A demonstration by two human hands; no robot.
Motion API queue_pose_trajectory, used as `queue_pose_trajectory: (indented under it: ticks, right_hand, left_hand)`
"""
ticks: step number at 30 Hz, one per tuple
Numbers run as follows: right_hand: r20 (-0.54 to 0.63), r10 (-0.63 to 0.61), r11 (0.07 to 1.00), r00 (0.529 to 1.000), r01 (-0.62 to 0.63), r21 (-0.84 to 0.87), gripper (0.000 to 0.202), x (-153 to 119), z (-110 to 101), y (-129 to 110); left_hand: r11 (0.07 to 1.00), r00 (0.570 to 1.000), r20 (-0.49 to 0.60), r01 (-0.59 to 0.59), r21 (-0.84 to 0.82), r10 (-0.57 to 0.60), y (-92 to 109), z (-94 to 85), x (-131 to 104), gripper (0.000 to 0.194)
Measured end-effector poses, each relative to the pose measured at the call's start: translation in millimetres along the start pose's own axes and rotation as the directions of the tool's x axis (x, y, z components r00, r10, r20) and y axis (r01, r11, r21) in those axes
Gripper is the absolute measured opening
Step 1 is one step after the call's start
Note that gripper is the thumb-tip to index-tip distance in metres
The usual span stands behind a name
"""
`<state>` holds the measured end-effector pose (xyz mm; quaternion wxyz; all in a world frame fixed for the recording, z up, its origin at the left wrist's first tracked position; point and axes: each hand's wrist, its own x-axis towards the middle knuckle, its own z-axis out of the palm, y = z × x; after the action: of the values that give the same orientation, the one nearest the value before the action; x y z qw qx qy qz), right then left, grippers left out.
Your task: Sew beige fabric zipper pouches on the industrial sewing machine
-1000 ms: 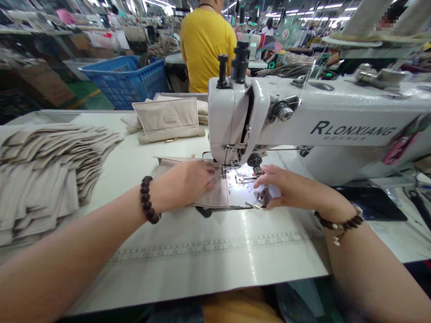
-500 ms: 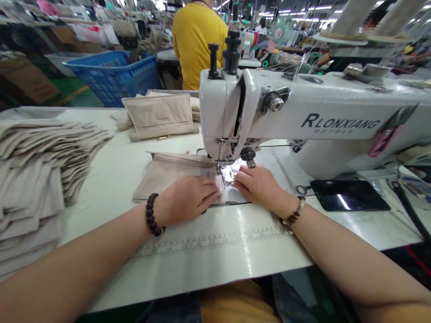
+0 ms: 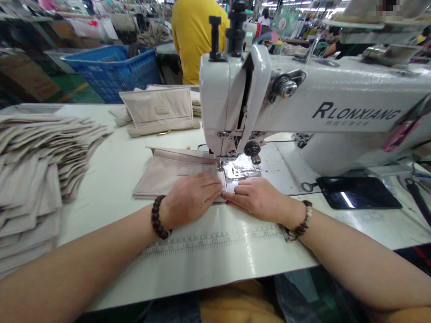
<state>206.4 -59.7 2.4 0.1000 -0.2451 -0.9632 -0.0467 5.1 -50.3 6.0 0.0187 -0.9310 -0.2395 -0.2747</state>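
Observation:
A beige fabric pouch [image 3: 161, 175] lies flat on the table, its right edge at the needle and presser foot [image 3: 221, 163] of a white sewing machine [image 3: 232, 98]. My left hand [image 3: 191, 197] rests on the pouch's near right part, fingers stretched out and pressing down. At the near right corner, my right hand [image 3: 257, 197] has curled fingers, and its fingertips pinch the pouch edge close to my left fingertips. The thumb's grip is mostly hidden. Under the needle, the lit metal plate [image 3: 242, 168] shines.
Left stands a heap of beige fabric pieces [image 3: 30, 179]. Behind the pouch are more beige pouches [image 3: 161, 110]. A black phone [image 3: 358, 193] and scissors [image 3: 308, 186] lie right. Printed ruler marks [image 3: 202, 242] run along the front. Beyond are a blue basket [image 3: 114, 72] and a person in yellow [image 3: 198, 40].
My right hand has moved from beside the needle toward me, to the pouch's near corner. My left hand has shifted slightly right, and the view has tilted a little.

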Motion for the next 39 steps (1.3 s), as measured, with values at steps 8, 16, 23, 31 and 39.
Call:
queue_pose_trajectory:
  ticks: [8,16,23,31,39]
  right_hand:
    - [0.089,0.030,0.999,0.996,-0.032,0.023,0.032,3,-3,-2]
    - [0.124,0.198,0.980,0.972,-0.194,-0.041,0.032,5,-3,-3]
    - [-0.048,0.248,0.969,0.968,-0.248,-0.015,0.039,5,0,6]
    - [-0.206,0.173,0.980,0.963,-0.190,-0.067,0.026,9,8,8]
    - [-0.218,0.155,0.988,0.964,-0.146,0.055,0.026,10,10,14]
  left_hand:
    - [0.996,1.000,0.011,-0.028,-0.084,0.029,0,1.4,6,0.023]
    - [0.999,0.996,0.089,-0.018,-0.045,0.022,-12,3.6,12,0.035]
    - [1.000,0.983,0.185,0.017,0.011,-0.019,-21,4.2,15,0.030]
    - [0.997,0.996,0.080,0.044,-0.070,-0.038,-20,8.4,7,0.026]
    - [0.996,0.999,0.044,-0.004,-0.092,0.008,-22,7.2,5,0.021]
